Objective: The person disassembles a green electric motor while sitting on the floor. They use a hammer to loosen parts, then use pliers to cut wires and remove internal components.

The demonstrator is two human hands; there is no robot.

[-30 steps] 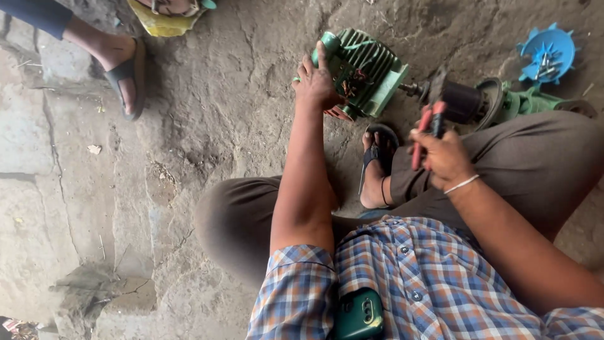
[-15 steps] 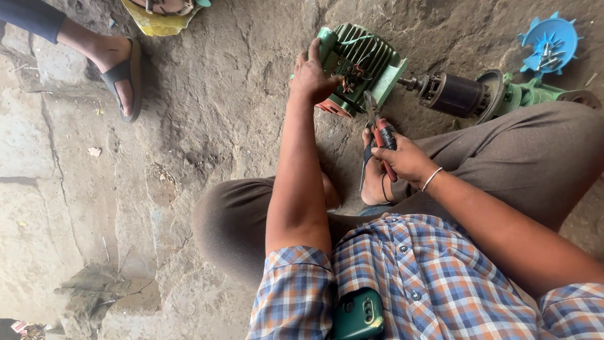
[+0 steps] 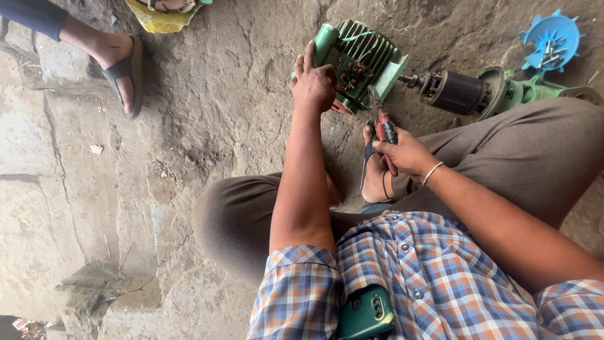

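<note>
Left hand steadies motor housing; right hand apparently holds pliers.

Yellow bag at top edge, on stone floor, near sandalled foot; crumpled, something inside, can't tell what. Green phone in checked shirt pocket, bottom middle; back side up, screen hidden. Small coloured scrap in bottom left corner, too small to tell. No labels, no signs seen.

A blue fan impeller lies beside a motor rotor; a sandalled foot rests well apart.
</note>
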